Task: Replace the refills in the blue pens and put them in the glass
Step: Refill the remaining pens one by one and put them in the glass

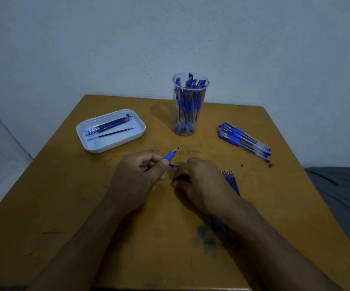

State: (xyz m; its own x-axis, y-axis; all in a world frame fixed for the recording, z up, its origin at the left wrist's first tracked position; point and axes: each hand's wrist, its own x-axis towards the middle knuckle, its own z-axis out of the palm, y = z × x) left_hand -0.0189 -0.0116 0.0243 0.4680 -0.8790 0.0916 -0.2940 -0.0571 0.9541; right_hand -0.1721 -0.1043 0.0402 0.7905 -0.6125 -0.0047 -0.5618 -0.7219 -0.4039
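Near the front middle of the surface [64,196], the left hand [137,175] pinches a blue pen [171,154] by its grip, long axis and tip pointing toward one o'clock. Just beside it at three o'clock, the right hand [199,181] curls round something small and blue, seemingly the cap. At twelve o'clock, well apart, stands the glass [190,106].

Wooden table [64,206], ochre top, scuffed and ink-stained. Clear glass [190,106] of blue pens stands at 12 o'clock. White tray [90,147] holding refills lies at 10 o'clock. Capped pens [244,141] lie grouped at 2 o'clock. Refill bundle [231,180] lies right of centre, partly hidden.
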